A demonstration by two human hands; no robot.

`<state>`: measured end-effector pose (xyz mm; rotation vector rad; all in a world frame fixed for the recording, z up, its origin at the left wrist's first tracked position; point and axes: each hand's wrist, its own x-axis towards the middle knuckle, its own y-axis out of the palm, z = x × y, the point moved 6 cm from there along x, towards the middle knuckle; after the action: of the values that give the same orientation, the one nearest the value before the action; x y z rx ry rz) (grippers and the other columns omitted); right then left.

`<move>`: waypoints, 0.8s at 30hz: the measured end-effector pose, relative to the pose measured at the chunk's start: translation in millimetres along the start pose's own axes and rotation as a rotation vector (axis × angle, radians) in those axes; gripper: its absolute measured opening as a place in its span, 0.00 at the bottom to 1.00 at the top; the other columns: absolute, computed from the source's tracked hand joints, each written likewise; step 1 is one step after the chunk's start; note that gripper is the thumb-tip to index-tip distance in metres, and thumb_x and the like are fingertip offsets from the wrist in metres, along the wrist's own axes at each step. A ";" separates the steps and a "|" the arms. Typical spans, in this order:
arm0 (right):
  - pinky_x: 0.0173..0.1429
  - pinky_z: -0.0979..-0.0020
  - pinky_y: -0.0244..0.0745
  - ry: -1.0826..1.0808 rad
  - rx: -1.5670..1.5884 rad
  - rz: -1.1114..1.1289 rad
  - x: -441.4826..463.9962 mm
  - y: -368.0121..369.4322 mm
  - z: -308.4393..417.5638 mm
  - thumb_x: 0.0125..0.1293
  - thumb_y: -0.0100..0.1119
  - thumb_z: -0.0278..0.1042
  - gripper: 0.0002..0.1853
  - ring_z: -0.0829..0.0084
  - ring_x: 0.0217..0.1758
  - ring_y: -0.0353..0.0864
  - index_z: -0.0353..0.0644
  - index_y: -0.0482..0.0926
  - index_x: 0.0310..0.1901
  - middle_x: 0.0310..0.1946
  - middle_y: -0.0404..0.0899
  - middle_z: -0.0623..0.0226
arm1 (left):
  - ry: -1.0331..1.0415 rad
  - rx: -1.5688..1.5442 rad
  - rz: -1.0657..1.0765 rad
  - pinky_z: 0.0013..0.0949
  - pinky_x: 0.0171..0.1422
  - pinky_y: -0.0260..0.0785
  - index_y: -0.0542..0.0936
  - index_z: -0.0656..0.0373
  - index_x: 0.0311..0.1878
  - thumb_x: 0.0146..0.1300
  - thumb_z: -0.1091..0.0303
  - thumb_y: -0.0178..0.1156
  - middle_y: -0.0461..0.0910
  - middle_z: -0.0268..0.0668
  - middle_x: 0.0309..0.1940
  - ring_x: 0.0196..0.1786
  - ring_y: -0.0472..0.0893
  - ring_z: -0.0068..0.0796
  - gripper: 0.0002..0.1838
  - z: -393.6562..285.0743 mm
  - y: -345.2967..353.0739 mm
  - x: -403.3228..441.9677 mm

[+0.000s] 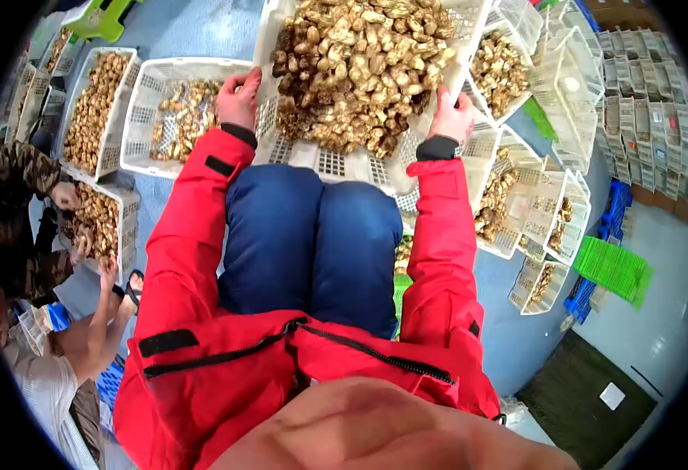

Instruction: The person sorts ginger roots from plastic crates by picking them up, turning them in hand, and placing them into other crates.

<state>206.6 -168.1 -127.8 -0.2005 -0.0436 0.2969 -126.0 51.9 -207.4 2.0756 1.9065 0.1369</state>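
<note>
A white plastic basket (312,157) full of knobbly golden-brown pieces that look like mushrooms (363,66) is in front of my knees. My left hand (238,98) has its fingers closed on the basket's left side. On the opposite side, my right hand (452,117) grips the edge, its thumb pointing up along the rim. The heap sits toward the far part of the basket, and the slotted near end shows bare. Whether the basket rests on something or is held up, I cannot tell.
To the left stand a half-filled white basket (136,141) and fuller baskets (128,78). A co-worker's hands (66,196) reach into one. Several baskets (508,243) crowd the right, near a green crate (614,270) and stacked crates (649,110).
</note>
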 end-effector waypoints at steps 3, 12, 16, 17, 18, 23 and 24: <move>0.25 0.75 0.63 0.044 -0.231 0.013 9.6 17.5 -28.2 0.47 0.66 0.40 0.17 0.79 0.17 0.67 0.34 0.79 0.35 0.17 0.75 0.68 | 0.015 0.243 -0.062 0.19 0.25 0.54 0.78 0.60 0.27 0.52 0.59 0.68 0.72 0.25 0.20 0.22 0.64 0.12 0.14 18.4 -3.1 3.8; 0.39 0.71 0.68 0.100 -0.446 0.186 51.1 36.3 -118.8 0.49 0.65 0.45 0.21 0.73 0.29 0.75 0.36 0.80 0.37 0.26 0.80 0.64 | -0.160 0.344 0.120 0.20 0.38 0.64 0.78 0.65 0.38 0.57 0.68 0.61 0.77 0.29 0.29 0.32 0.71 0.15 0.10 66.1 -15.4 26.7; 0.49 0.66 0.67 -0.274 -0.805 0.139 49.7 46.4 -83.4 0.52 0.59 0.47 0.24 0.63 0.41 0.75 0.36 0.76 0.45 0.38 0.77 0.54 | -0.186 0.409 0.068 0.18 0.31 0.62 0.76 0.63 0.42 0.60 0.69 0.57 0.76 0.30 0.30 0.28 0.70 0.14 0.10 58.1 -25.9 26.4; 0.51 0.64 0.67 -0.503 -0.868 0.064 47.0 50.5 -76.2 0.53 0.59 0.47 0.25 0.60 0.44 0.74 0.36 0.75 0.47 0.41 0.76 0.52 | -0.188 0.327 0.018 0.18 0.28 0.61 0.76 0.62 0.44 0.60 0.69 0.56 0.76 0.30 0.29 0.27 0.70 0.14 0.10 56.5 -31.5 25.1; 0.53 0.60 0.66 -0.674 -0.823 0.076 32.3 64.8 -47.7 0.54 0.56 0.43 0.21 0.58 0.51 0.70 0.40 0.74 0.48 0.46 0.72 0.53 | -0.150 0.299 -0.034 0.17 0.24 0.60 0.74 0.61 0.47 0.62 0.71 0.53 0.76 0.32 0.29 0.26 0.70 0.14 0.11 49.6 -37.8 26.3; 0.48 0.67 0.71 -0.376 -0.563 0.917 -28.7 170.4 -64.1 0.59 0.50 0.51 0.21 0.64 0.44 0.78 0.46 0.77 0.46 0.41 0.79 0.61 | -0.336 0.066 0.235 0.22 0.33 0.67 0.73 0.60 0.50 0.65 0.60 0.50 0.77 0.33 0.38 0.34 0.75 0.20 0.16 17.6 -19.1 -6.3; 0.49 0.65 0.71 -0.498 -0.686 0.964 -47.9 186.3 -55.8 0.58 0.50 0.55 0.23 0.62 0.45 0.77 0.49 0.76 0.49 0.43 0.78 0.62 | -0.496 -0.102 0.357 0.22 0.34 0.66 0.72 0.59 0.51 0.65 0.58 0.49 0.77 0.33 0.39 0.35 0.75 0.20 0.17 24.1 -8.0 -17.1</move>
<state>111.5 -18.3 -220.8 -0.8294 -0.5568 1.2926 -128.6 31.5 -230.1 2.1126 1.2129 -0.1823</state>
